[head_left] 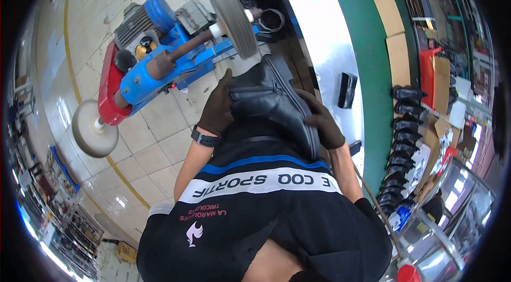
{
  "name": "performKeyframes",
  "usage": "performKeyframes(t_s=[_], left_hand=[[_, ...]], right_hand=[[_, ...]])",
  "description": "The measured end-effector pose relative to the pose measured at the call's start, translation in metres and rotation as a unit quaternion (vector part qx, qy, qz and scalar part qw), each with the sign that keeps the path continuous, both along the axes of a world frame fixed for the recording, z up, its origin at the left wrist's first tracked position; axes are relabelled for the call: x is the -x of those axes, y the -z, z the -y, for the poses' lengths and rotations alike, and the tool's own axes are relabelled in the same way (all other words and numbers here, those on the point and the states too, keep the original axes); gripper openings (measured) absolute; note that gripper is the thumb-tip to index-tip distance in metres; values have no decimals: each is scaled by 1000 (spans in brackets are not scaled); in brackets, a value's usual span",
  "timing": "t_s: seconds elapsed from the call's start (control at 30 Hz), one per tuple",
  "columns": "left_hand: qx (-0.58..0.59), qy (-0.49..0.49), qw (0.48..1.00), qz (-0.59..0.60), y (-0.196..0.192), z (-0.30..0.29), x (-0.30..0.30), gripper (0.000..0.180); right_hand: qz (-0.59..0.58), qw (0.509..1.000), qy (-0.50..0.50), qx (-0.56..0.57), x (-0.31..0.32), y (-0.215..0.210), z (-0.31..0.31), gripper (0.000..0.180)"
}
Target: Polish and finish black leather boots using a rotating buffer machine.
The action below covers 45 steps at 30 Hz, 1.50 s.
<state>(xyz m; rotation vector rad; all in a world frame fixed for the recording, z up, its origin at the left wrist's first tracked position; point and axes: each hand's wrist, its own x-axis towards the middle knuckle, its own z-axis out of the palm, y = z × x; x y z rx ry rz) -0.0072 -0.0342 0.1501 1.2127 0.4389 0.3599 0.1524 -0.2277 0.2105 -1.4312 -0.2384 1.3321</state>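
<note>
A black leather boot [262, 102] with a zip along its side lies across in front of my body, its sole edge facing right. My left hand [217, 105], in a dark brown glove, grips the boot at its left side, thumb pointing up. On the other side my right hand [323, 121], gloved alike, holds the boot by its sole edge; the fingers are slightly blurred. Just beyond the boot is the grey buffing wheel [234, 24] of a blue machine [154, 80]. A gap between wheel and boot is hard to judge.
A second, white buffing wheel [96, 129] sits at the machine's near left end, beside a red belt guard [110, 84]. To the right runs a metal-topped bench [324, 32] carrying a small black object [347, 90]. Several black boots [403, 146] stand in a row beyond the green strip [367, 42].
</note>
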Motion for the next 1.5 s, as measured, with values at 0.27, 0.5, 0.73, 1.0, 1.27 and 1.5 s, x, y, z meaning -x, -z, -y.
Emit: performKeyframes(t_s=[0.27,0.5,0.73,1.0,1.27,1.5], left_hand=[[-202,24,978,42,-41,-11,-19,44],[82,4,997,5,-109,-15,-34,40],[-310,302,890,147,-155,-14,-51,41],[-470,273,795,269,-143,11,-107,36],[-339,511,779,132,-167,64,-169,50],[-425,448,737,276,-184,127,-252,56]], right_hand=[[115,992,2,-47,4,-74,8,88],[245,960,78,-109,3,-79,6,89],[408,896,29,-171,-31,-63,7,66],[664,743,76,-39,-46,-27,8,32],[675,667,314,-32,-87,31,-49,52],[526,669,524,8,-189,60,-9,71]])
